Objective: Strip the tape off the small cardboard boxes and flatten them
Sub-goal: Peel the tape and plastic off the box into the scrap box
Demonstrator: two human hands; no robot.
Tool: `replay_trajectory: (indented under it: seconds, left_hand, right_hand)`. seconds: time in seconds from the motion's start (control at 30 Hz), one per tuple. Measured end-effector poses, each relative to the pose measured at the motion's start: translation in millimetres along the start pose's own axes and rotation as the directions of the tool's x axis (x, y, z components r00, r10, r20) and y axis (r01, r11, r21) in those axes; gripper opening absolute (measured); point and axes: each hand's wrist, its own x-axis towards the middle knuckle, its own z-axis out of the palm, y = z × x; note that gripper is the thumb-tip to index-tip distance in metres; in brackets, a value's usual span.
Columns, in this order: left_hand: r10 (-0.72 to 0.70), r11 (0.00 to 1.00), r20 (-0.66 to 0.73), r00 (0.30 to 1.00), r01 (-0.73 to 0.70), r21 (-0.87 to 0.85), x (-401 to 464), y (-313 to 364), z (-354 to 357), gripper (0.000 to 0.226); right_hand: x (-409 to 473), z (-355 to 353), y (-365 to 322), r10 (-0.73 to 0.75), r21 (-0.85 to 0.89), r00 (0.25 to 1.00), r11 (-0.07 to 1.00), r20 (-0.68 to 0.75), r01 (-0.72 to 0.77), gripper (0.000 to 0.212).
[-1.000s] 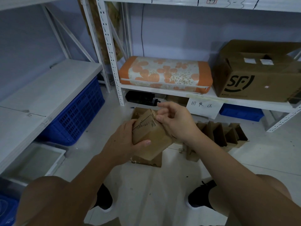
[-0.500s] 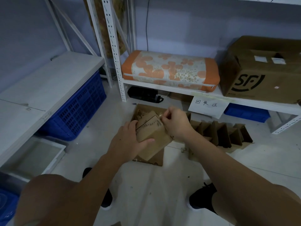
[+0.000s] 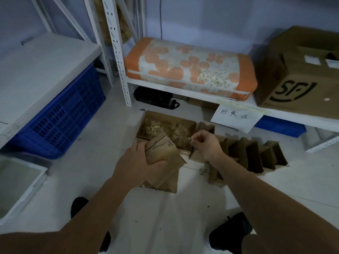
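Since half a second ago, the right hand [image 3: 205, 144] has pulled away from the small cardboard box [image 3: 161, 150] and now sits to the box's right, over the edge of the open tray box [image 3: 166, 125] on the floor. Its thumb and fingertips are pinched together on a crumpled strip of clear tape [image 3: 192, 139]; whether the strip is still joined to the box cannot be told. The left hand [image 3: 139, 162] grips the small box from its left side, fingers curled over the top edge and thumb pressed along the lower face, holding it tilted above a stack of flattened cardboard [image 3: 165, 182] on the floor. The tray box holds a heap of yellowish tape scraps. To the right, a row of folded boxes [image 3: 256, 154] stands on the floor. Behind, a white shelf [image 3: 183, 90] carries an orange floral cushion [image 3: 189, 68] and a large brown carton [image 3: 300, 76] with a printed logo, and a handwritten paper sign [image 3: 235, 117] hangs from the shelf edge. A blue crate [image 3: 60, 118] sits under the left-hand shelf.
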Motion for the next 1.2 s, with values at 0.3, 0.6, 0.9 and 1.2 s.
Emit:
replay_trajectory:
  seconds: [0.3, 0.6, 0.9, 1.2]
  left_hand:
    - [-0.042, 0.998, 0.096, 0.995, 0.038, 0.046, 80.2, -19.0, 34.9, 0.107]
    - [0.004, 0.999, 0.119, 0.993, -0.010, 0.050, 129.4, -34.2, 67.2, 0.097]
    - [0.012, 1.000, 0.150, 0.989, -0.012, 0.003, 157.8, -46.2, 86.9, 0.095]
    - [0.045, 0.999, 0.167, 0.985, -0.044, -0.009, 167.4, -47.6, 101.3, 0.093]
  right_hand:
    - [117.8, 43.2, 52.2, 0.278, 0.092, 0.959, 0.958, -0.064, -0.271, 0.021]
    - [219.7, 72.6, 62.9, 0.276, 0.051, 0.961, 0.960, -0.033, -0.274, 0.027]
    - [256.1, 85.1, 66.3, 0.315, 0.384, 0.948, 0.870, 0.051, -0.310, 0.029]
    - [276.0, 82.9, 96.2, 0.273, 0.238, 0.958, 0.940, -0.090, -0.246, 0.014]
